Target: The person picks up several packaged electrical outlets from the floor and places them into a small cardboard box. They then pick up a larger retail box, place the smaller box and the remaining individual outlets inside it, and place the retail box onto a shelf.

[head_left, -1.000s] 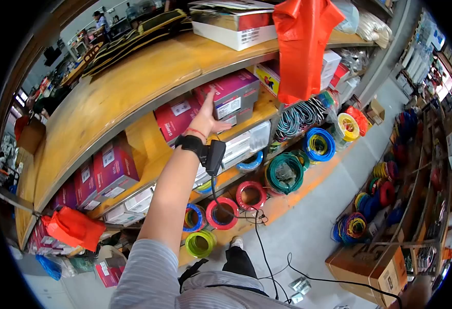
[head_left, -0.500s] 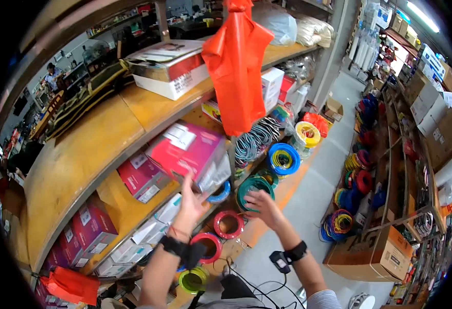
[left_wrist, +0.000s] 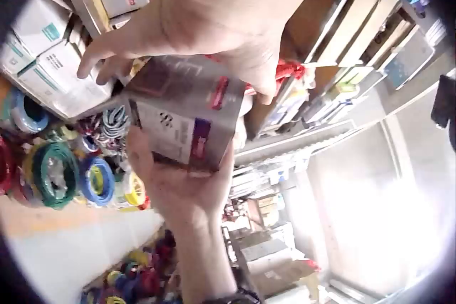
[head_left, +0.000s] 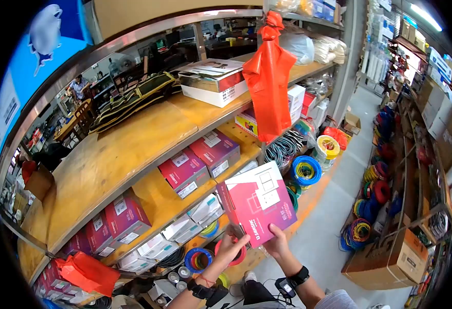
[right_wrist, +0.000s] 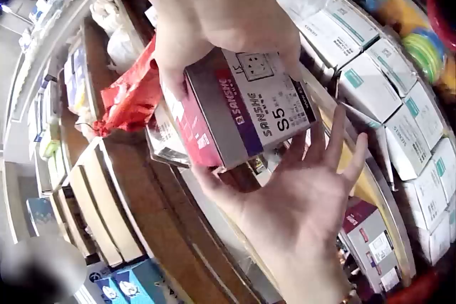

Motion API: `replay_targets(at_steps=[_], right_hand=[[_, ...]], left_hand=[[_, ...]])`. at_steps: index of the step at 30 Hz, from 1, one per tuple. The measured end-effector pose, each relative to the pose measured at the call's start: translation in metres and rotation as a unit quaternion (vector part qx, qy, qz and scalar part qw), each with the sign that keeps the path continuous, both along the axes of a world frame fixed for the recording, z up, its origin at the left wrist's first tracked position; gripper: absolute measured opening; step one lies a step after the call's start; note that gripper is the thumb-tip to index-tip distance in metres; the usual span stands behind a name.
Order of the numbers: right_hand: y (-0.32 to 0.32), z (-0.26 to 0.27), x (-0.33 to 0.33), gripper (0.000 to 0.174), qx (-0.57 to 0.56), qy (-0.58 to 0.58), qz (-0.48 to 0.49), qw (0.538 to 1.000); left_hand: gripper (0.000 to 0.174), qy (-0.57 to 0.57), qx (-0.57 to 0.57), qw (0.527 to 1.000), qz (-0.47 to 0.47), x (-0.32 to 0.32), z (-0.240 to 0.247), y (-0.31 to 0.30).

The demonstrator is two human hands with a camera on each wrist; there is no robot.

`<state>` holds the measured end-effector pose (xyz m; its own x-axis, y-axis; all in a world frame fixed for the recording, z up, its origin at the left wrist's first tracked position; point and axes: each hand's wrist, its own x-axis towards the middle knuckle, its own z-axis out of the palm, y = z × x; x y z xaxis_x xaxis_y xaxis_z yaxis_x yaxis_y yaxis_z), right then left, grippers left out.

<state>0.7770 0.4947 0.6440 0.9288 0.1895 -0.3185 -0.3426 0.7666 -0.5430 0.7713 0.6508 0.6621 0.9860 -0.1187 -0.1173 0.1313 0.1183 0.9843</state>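
Observation:
A purple-and-white box [head_left: 262,201] is held up in front of the shelf, its printed large face toward the head camera. My right hand [head_left: 278,244] grips its lower edge; in the right wrist view that hand [right_wrist: 221,12] spans the box [right_wrist: 249,108] with thumb and fingers on opposite sides. At the lower left corner is my left hand [head_left: 229,247], thumb against the box. The right wrist view shows the left hand [right_wrist: 292,197] with palm up and fingers spread. In the left wrist view, the left hand [left_wrist: 206,19] reaches over the box's end [left_wrist: 185,111].
Similar purple boxes [head_left: 184,172] stand on the middle shelf, with white boxes [head_left: 182,229] below. A red bag [head_left: 270,77] hangs from the shelf frame. Coils of wire [head_left: 306,171] line the shelf's foot. A large carton [head_left: 388,262] stands across the aisle.
The box has come away from the shelf and toward me, its large face turned to view. My right hand has joined and taken hold of it. The head view has shifted.

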Motion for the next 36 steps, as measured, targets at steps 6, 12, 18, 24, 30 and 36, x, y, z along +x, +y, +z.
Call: replay_targets(at_steps=[6, 12, 18, 24, 30, 36], right_hand=[[-0.026, 0.012, -0.119, 0.045, 0.006, -0.085, -0.053, 0.995], [-0.030, 0.037, -0.295, 0.048, -0.094, -0.049, -0.126, 0.986], [-0.054, 0.040, -0.457, 0.055, -0.137, -0.008, -0.253, 0.958], [-0.080, 0.042, -0.589, 0.049, -0.125, -0.005, -0.417, 0.900], [-0.108, 0.035, -0.705, 0.048, -0.108, 0.034, -0.507, 0.855], [-0.170, 0.012, -0.845, 0.050, -0.129, 0.079, -0.546, 0.824]], left_hand=[[0.079, -0.068, -0.040, 0.997, -0.025, -0.074, 0.064, 0.009], [0.085, -0.039, -0.065, 0.985, -0.154, -0.213, 0.065, -0.007], [0.084, -0.036, -0.107, 0.946, -0.304, -0.319, 0.053, -0.053], [0.093, -0.045, -0.106, 0.896, -0.429, -0.410, 0.055, -0.124], [0.089, -0.040, -0.098, 0.824, -0.556, -0.499, 0.045, -0.192], [0.085, -0.019, -0.101, 0.771, -0.628, -0.627, 0.013, -0.280]])
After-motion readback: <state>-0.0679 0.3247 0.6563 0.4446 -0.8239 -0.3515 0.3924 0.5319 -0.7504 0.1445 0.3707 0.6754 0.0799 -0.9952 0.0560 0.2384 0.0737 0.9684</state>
